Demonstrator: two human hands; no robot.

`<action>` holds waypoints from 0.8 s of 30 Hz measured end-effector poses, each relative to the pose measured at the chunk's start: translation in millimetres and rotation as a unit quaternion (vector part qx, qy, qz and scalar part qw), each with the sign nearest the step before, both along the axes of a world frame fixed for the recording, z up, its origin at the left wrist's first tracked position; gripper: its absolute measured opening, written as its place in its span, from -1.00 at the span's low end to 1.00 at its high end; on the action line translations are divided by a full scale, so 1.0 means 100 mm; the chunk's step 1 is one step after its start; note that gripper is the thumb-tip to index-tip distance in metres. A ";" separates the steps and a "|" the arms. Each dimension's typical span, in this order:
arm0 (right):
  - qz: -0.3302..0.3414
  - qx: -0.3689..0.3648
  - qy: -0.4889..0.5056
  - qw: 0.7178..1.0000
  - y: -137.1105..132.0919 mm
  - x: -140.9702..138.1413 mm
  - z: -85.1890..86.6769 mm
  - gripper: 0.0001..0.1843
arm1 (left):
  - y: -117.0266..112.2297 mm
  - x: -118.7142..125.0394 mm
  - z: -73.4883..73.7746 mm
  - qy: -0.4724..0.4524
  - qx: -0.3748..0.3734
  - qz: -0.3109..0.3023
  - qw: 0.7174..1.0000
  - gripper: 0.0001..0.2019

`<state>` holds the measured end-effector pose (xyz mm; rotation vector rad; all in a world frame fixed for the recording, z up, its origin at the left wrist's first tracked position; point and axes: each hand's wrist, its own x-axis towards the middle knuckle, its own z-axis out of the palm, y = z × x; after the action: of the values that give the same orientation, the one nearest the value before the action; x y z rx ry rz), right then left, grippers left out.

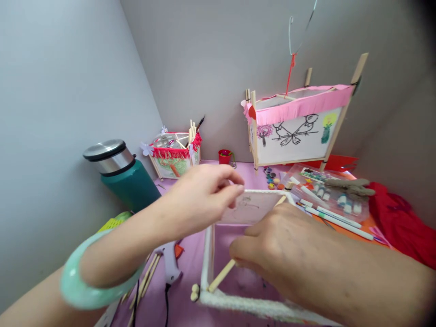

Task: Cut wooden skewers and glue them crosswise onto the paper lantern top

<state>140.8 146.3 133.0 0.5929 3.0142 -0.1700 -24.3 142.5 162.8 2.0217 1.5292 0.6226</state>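
Observation:
An open box-shaped frame (262,306) with white fuzzy trim on its rim stands in front of me, a drawn panel (254,206) on its far side. A wooden stick (222,276) lies diagonally across its top, from the near left corner to the far right one. My right hand (272,240) is closed around the middle of this stick; its fingertips are partly hidden. Above the frame's far left corner hovers my left hand (207,195), thumb and index finger curled together, nothing visible between them. A mint bangle (73,277) circles the left wrist.
Left of the frame lie a glue gun (170,263) and loose wooden sticks (148,279), near a teal bottle (131,181). Behind stand a red-fringed lantern (173,159), a red cup (225,157) and a pink-fringed lantern (299,131). Markers (339,222) and red cloth (405,222) lie right.

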 end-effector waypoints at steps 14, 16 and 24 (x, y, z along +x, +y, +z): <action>-0.034 -0.009 0.014 0.999 -0.09 0.00 0.06 -0.86 | -1.22 -0.45 -0.57 -0.032 -0.034 0.059 0.997 -0.85; -0.027 -0.013 0.034 0.999 -0.09 0.01 0.04 -0.86 | -1.20 -0.38 -0.64 -0.053 0.001 0.073 0.996 -0.95; -0.048 -0.038 0.052 0.997 -0.09 0.00 0.06 -0.82 | -1.19 -0.31 -0.74 -0.063 0.093 0.103 0.988 -0.92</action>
<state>140.5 137.3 138.6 0.7451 3.0621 -0.3293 -55.4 23.8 89.1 1.9287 1.6692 0.9889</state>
